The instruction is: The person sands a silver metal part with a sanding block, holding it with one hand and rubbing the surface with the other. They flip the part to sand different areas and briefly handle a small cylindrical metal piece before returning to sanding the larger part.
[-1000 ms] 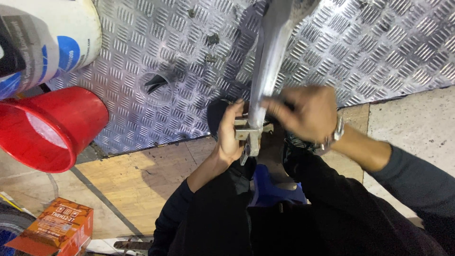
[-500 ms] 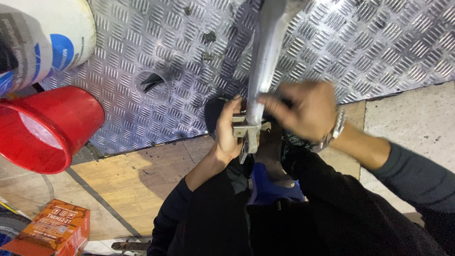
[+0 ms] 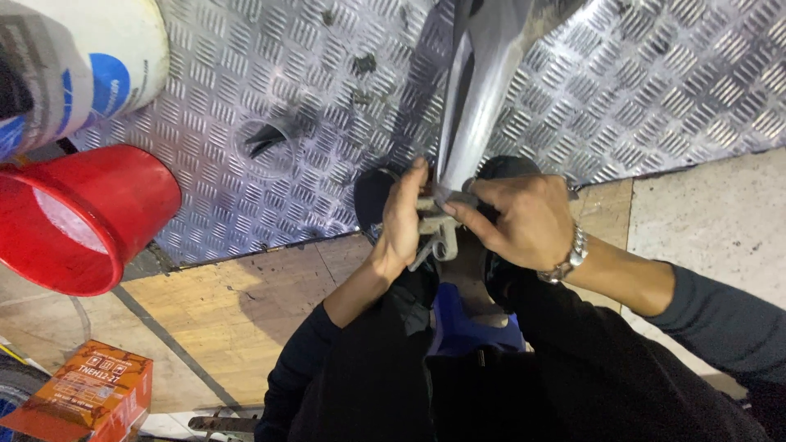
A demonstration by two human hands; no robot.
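You are fitting the small grey metal bracket [image 3: 438,225] at the lower end of the silver-grey arm [image 3: 483,106], above the checker-plate floor [image 3: 655,82]. Your left hand [image 3: 401,217] and right hand [image 3: 524,221] each pinch the bracket; next calls for steady alignment.

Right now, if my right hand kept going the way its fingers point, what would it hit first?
The right hand points left across the grey metal bracket it pinches; next in line is the left hand on the bracket's far side. Depth is unclear, though.
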